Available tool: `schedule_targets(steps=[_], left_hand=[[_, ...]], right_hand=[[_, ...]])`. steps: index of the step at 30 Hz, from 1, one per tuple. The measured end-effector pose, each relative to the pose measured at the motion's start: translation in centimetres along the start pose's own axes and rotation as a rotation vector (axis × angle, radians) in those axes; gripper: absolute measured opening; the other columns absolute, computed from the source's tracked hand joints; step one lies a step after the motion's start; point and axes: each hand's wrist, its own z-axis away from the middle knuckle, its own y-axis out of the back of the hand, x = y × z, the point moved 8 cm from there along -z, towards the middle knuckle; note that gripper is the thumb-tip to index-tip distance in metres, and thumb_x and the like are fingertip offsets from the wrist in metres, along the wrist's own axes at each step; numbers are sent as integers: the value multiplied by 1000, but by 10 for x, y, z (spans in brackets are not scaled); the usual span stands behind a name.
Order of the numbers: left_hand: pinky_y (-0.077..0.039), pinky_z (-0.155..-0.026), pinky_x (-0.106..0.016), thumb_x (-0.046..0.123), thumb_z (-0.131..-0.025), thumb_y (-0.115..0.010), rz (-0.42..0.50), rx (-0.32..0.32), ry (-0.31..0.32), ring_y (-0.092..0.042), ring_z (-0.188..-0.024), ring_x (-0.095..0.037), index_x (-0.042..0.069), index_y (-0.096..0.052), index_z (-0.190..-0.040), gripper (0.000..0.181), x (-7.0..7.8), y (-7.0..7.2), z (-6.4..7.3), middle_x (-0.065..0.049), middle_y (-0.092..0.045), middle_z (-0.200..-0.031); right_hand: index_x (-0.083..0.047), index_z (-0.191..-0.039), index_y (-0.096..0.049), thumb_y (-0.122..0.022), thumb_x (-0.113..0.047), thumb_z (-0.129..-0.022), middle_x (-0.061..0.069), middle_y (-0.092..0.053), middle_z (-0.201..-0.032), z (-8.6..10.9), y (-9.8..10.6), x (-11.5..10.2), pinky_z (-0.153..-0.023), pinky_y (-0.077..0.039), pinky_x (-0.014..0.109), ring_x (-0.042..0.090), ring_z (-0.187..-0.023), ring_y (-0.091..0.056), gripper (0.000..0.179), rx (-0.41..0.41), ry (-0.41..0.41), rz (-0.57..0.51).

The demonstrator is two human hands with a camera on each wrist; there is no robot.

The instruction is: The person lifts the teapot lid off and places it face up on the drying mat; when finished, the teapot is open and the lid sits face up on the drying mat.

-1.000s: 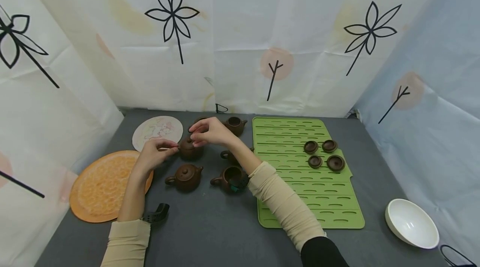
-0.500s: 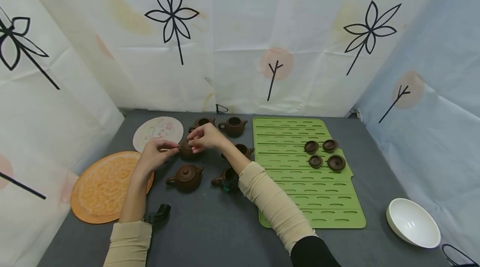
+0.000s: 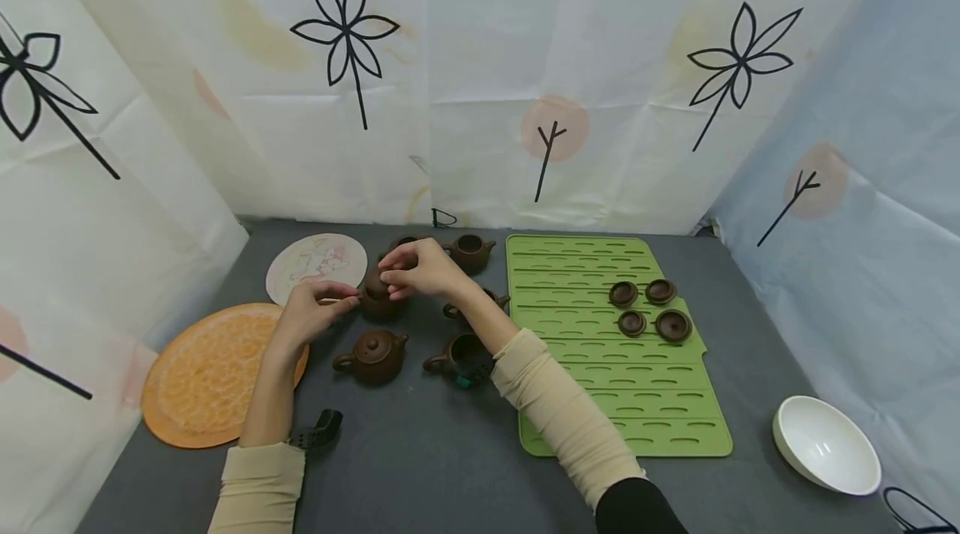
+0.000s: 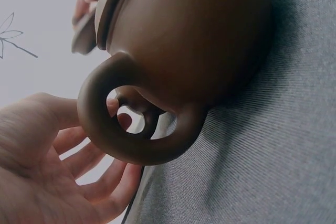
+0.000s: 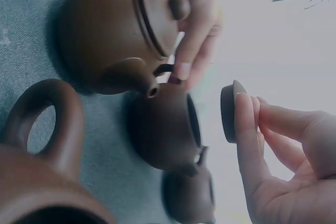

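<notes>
My left hand [image 3: 311,309] pinches the handle of an open brown teapot [image 5: 163,124] on the table. In the left wrist view that handle shows through the larger handle of a lidded teapot [image 4: 199,35] standing nearer. My right hand [image 3: 426,269] pinches a small dark lid [image 5: 229,113] between thumb and fingers. Tilted on edge in the right wrist view, the lid is apart from the teapot's open mouth. The lidded teapot [image 3: 374,356] sits just in front of both hands, its spout pointing right.
Several open teapots, among them one at the back [image 3: 469,252] and one under the right forearm [image 3: 455,357], stand nearby. A green mat [image 3: 600,367] carries several lids [image 3: 672,326]. An orange round mat [image 3: 202,376], a pale round mat [image 3: 315,263] and a white bowl [image 3: 825,444] lie around.
My right hand dipped down and left toward the teapot, then came back up and right, holding the lid. My left hand has stayed at the handle.
</notes>
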Motion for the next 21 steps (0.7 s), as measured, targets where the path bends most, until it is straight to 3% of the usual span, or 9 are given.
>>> schedule_targets(steps=[5, 8, 14, 21], left_hand=[[-58, -72, -21, 15, -103, -75, 6, 4, 1, -78, -97, -13, -4, -79, -121, 26, 1, 0, 1, -26, -77, -126], [-58, -72, -21, 15, -103, -75, 5, 3, 8, -76, -93, -5, -4, -79, -121, 26, 1, -1, 1, -27, -76, -127], [-58, -71, -20, 14, -103, -75, 1, 2, 4, -73, -88, 2, -4, -79, -121, 26, 1, -1, 1, -28, -76, -126], [-57, -71, -19, 14, -103, -75, 2, 4, -1, -73, -87, 2, -5, -79, -121, 26, 1, 1, 1, -28, -78, -122]], right_hand=[[1, -131, -71, -69, -6, -106, 17, -69, -118, 17, 12, -8, -100, -62, 61, 15, -81, -77, 27, 1, 35, -22], [-1, -134, -69, -68, -9, -107, 19, -66, -131, 29, 25, -10, -95, -66, 52, 16, -83, -78, 28, 10, 51, -6], [1, -139, -62, -62, -9, -111, 25, -64, -131, 56, 59, -14, -87, -69, 38, 14, -87, -77, 30, 21, 76, 23], [5, -145, -52, -56, -4, -112, 28, -56, -136, 94, 101, -17, -95, -66, 52, 16, -90, -74, 34, 82, 105, 45]])
